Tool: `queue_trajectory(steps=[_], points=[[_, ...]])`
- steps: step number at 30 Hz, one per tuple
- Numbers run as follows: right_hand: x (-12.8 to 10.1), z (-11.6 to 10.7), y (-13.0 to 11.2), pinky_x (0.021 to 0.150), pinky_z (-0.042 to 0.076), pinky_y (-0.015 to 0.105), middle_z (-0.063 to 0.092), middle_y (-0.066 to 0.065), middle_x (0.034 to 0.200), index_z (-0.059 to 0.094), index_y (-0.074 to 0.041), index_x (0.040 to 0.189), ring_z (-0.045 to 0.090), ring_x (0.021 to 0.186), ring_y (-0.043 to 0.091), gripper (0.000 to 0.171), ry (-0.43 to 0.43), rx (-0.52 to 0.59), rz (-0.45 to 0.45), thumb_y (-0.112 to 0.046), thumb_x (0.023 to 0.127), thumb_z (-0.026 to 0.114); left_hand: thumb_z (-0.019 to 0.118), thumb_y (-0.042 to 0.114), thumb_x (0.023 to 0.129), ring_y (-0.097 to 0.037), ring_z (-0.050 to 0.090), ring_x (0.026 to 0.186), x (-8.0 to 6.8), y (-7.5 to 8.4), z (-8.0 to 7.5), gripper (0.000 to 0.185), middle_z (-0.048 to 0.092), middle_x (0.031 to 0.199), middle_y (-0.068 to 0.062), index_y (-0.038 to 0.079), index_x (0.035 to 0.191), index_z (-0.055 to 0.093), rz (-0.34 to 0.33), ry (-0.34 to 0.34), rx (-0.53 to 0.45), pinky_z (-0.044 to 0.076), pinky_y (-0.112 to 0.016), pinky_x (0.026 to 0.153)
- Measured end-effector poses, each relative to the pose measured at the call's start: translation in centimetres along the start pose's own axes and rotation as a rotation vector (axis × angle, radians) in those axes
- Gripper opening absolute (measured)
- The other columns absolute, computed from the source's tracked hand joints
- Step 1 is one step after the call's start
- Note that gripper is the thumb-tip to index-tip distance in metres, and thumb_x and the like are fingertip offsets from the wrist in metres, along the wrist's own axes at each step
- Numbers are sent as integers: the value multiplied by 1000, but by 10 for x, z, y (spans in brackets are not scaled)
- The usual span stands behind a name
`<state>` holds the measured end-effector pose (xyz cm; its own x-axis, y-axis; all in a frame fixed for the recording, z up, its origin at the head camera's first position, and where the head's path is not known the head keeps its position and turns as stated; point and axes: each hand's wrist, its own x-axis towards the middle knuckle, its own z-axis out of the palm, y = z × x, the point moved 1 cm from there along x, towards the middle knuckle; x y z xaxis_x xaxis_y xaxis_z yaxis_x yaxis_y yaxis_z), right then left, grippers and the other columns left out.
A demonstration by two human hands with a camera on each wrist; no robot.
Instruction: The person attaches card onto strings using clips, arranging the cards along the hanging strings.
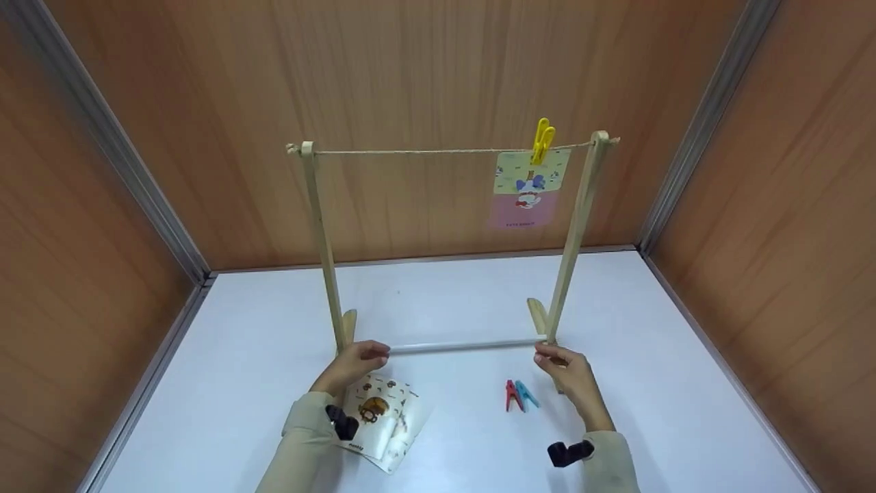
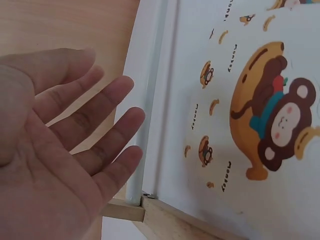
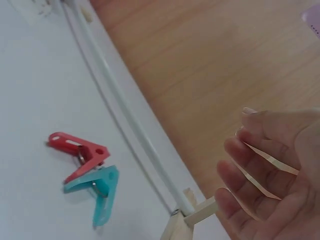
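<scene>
A wooden drying rack (image 1: 321, 239) stands on the white table (image 1: 226, 370), with a string (image 1: 424, 151) across its top and a white rod (image 1: 465, 346) along its base. A yellow peg (image 1: 542, 140) pins a picture card (image 1: 528, 186) to the string at the right. My left hand (image 1: 359, 357) is by the rack's left foot, its fingers (image 2: 110, 107) straight beside the rod (image 2: 145, 135) and holding nothing. My right hand (image 1: 558, 359) is at the right foot (image 3: 200, 212), with its fingers (image 3: 240, 170) relaxed and empty.
A monkey-print card (image 1: 380, 414) lies under my left wrist, large in the left wrist view (image 2: 270, 115). A red peg (image 1: 510, 395) and a teal peg (image 1: 527, 394) lie together left of my right hand. Wooden walls (image 1: 424, 68) close in the table on three sides.
</scene>
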<state>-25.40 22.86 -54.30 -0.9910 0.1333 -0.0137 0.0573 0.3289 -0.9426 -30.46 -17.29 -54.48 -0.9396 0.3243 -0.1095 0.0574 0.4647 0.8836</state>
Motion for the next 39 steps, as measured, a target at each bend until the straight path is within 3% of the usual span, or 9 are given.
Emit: queue_trajectory(steps=[11, 20, 30, 35, 39], points=[[-9, 12, 29, 76, 47, 24, 68, 8, 105, 67, 0, 115, 58, 89, 15, 32, -45, -27, 69, -16, 88, 70, 61, 4, 91, -30, 59, 110, -3, -6, 2, 30, 64, 117, -15, 0, 121, 61, -114, 4, 63, 49, -46, 94], [-14, 19, 45, 80, 49, 30, 67, 10, 109, 67, -1, 116, 60, 95, 19, 34, -79, -97, 135, -16, 85, 71, 64, 1, 87, -30, 55, 112, -8, -8, 3, 33, 62, 119, -13, 2, 120, 62, -159, -28, 71, 47, -47, 95], [-17, 24, 50, 78, 48, 29, 68, 11, 102, 66, 4, 115, 59, 90, 18, 39, -105, -144, 142, -9, 79, 74, 64, -5, 82, -26, 57, 102, -12, -11, 4, 38, 58, 115, -15, 5, 119, 62, -175, -73, 114, 51, -42, 83], [-19, 26, 52, 76, 46, 29, 65, 9, 99, 66, 2, 116, 57, 89, 19, 43, -120, -171, 153, -7, 75, 76, 66, -8, 78, -28, 58, 103, -10, -15, 4, 39, 61, 111, -13, 5, 115, 64, -145, -69, 187, 49, -46, 88], [-20, 27, 54, 79, 46, 31, 64, 8, 100, 66, 1, 117, 57, 91, 20, 46, -125, -212, 119, -7, 73, 79, 66, -8, 77, -27, 57, 104, -9, -18, 3, 39, 62, 109, -11, 6, 113, 65, -158, -60, 231, 48, -47, 91]])
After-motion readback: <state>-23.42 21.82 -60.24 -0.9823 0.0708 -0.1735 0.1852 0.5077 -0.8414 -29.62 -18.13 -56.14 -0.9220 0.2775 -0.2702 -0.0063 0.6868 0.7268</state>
